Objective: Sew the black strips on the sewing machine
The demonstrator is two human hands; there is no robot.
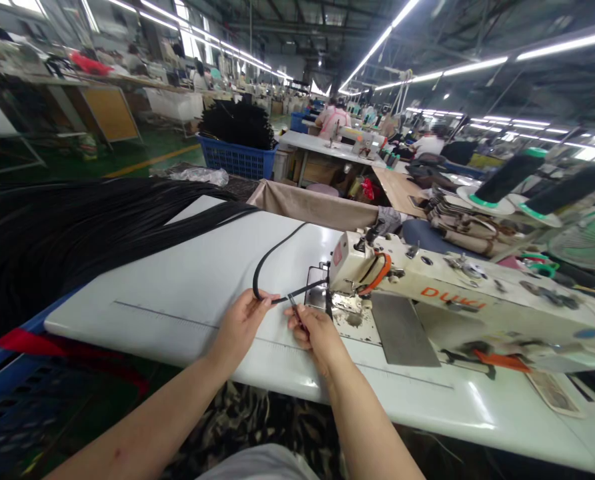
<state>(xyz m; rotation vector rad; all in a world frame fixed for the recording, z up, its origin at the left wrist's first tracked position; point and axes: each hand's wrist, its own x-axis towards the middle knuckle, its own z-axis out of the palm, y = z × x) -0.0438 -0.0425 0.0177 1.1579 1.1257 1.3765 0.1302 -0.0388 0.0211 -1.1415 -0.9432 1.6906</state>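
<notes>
A narrow black strip [258, 265] curves over the white sewing table [177, 287], and one end reaches under the head of the sewing machine [348, 263]. My left hand [245, 319] pinches the strip between thumb and fingers, left of the needle area. Close to its right, my right hand [313, 330] is closed around a small tool with a metal tip [291, 300], which touches or nearly touches the strip. The tool's exact kind is hard to make out, since my fingers cover most of it.
A large pile of black strips [77, 233] covers the table's left side. Blue crates [240, 157] stand behind and at lower left. Black thread cones [510, 177] stand at right. Another person [333, 120] sits at a table farther back.
</notes>
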